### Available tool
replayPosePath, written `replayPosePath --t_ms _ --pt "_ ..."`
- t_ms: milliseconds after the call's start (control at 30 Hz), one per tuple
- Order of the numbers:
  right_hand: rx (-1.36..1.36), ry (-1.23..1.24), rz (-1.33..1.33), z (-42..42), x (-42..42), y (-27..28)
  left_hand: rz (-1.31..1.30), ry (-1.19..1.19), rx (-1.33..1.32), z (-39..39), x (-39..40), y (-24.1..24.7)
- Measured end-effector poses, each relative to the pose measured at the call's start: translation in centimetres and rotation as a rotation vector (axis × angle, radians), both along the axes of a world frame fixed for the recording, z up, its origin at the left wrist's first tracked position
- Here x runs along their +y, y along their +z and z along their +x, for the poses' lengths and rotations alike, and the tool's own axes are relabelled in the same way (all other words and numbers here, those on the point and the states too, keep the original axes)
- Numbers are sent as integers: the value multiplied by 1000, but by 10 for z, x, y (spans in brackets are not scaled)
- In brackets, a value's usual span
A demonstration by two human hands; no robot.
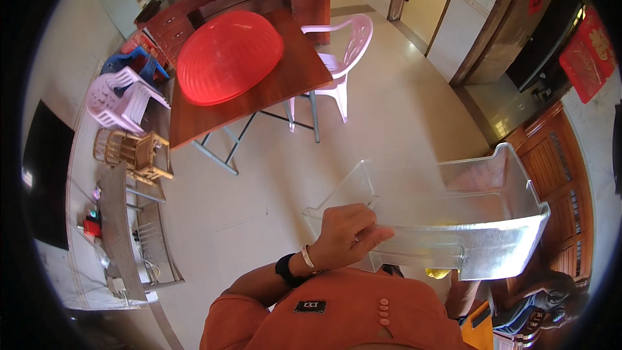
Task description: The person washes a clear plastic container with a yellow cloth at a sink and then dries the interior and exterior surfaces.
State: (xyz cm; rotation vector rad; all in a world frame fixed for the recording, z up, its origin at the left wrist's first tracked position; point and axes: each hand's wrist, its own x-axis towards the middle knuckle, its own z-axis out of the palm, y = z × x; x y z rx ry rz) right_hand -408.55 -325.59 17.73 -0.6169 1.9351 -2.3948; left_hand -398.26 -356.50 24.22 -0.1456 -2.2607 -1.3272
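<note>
A clear plastic drawer bin (423, 243) is held in front of my body, its open top facing up and away. My left hand (347, 233) is closed at its near left rim, fingers curled and thumb lying along the edge. A black band and a light bracelet circle that wrist. Of my right arm (461, 296), only a part shows below the bin; the right hand is hidden from view. Below the bin's near wall, a small yellow object (437, 272) shows, too little of it to name.
A large red ribbed plastic dome cover (231, 58) rests on a wooden folding table (301, 75). A pink plastic armchair (357, 48) stands beside it. Stacked chairs (121, 97), a bamboo chair (138, 153) and a bench (114, 233) line the left wall. A person (544, 301) is at lower right.
</note>
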Motion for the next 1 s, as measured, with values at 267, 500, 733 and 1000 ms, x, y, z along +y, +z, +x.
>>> replayPosePath --t_ms 267,500,733,1000 --pt "-293 -50 -161 -276 -53 -55 16 98 -136 -280 -58 -21" --pt "-357 -64 -57 -490 -158 15 135 160 -147 -471 -118 1" --pt "-226 75 84 -721 -233 3 421 197 -256 -667 -206 -39" --pt "-165 10 215 -966 -332 36 435 177 -194 -925 -295 -41"
